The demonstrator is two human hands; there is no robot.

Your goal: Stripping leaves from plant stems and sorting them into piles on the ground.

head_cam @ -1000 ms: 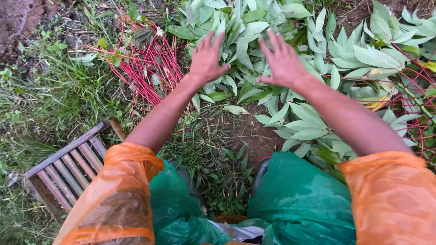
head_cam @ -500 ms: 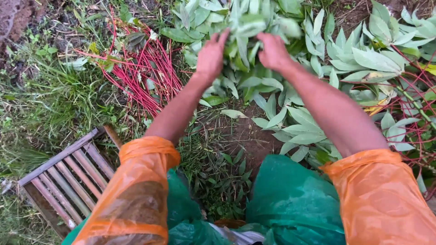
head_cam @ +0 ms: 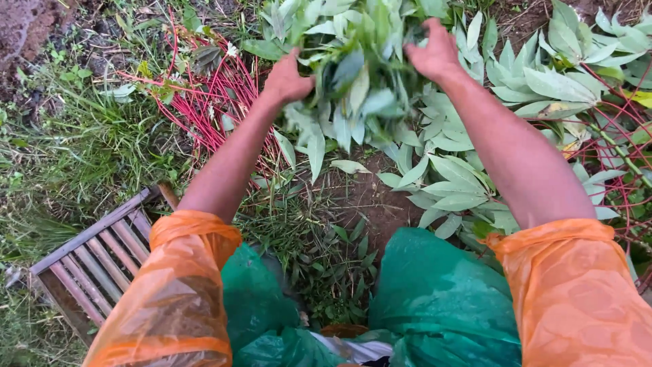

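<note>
I saw the bunch of green leaves (head_cam: 360,75) lifted at twelve o'clock, above the ground. My left hand (head_cam: 286,76) and right hand (head_cam: 435,53) clasped its sides. Red stems (head_cam: 204,109) lay at ten o'clock, a wooden slatted crate (head_cam: 88,261) at eight.

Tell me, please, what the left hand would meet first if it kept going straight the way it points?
The left hand points up-frame and inward, already gripping the bunch of green leaves. Beyond it, probably more leaves on the ground; depth is unclear.
</note>
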